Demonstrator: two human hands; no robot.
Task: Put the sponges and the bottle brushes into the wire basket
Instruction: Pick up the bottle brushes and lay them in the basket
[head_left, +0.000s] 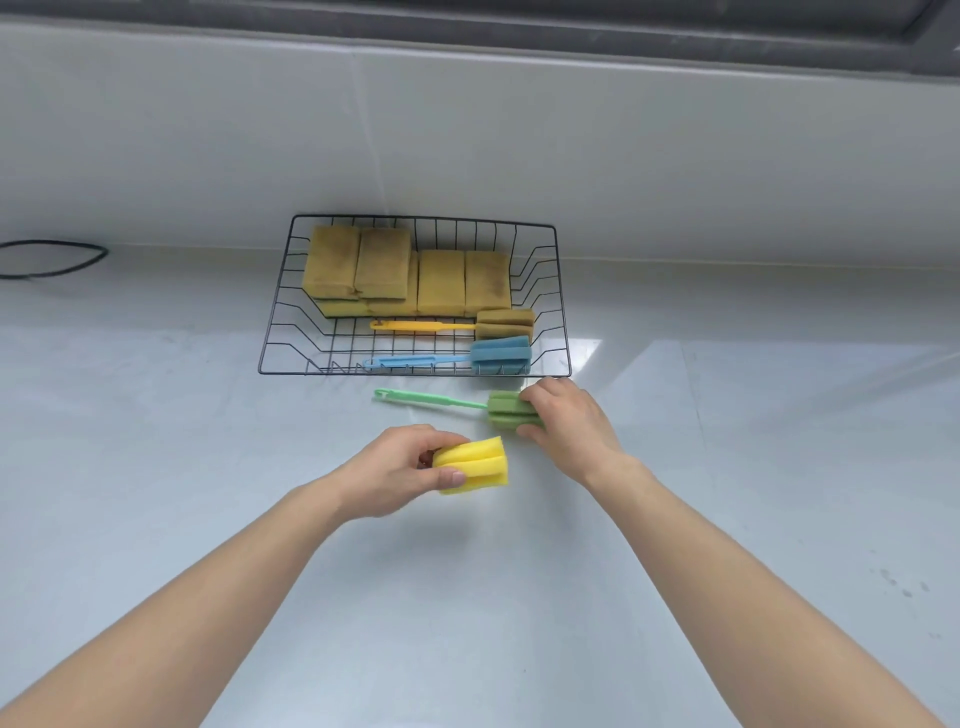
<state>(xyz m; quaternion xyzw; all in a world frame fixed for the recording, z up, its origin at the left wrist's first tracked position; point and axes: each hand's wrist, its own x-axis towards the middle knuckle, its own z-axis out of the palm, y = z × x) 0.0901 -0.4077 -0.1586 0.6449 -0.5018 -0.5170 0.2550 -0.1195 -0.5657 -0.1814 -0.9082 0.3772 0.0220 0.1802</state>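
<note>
- My right hand (563, 421) is clamping the green bottle brush (506, 410) by its foam head, just in front of the wire basket (563, 312); its long handle is likely risking a snag on the front rim.
- My left hand (400, 467) is pinching the yellow bottle brush (475, 465), nearer me; handle hidden.
- The basket is holding the stacked sponges (405, 273) at the back, with the orange-handled brush (467, 325) and the blue brush (483, 356) in front of them.

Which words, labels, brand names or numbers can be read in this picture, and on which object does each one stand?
None: no readable text appears anywhere in this view.
The sponges, the bottle brushes, the wire basket and the countertop show no print.
The green brush in the right hand and the yellow brush head in the left hand are plain too.
</note>
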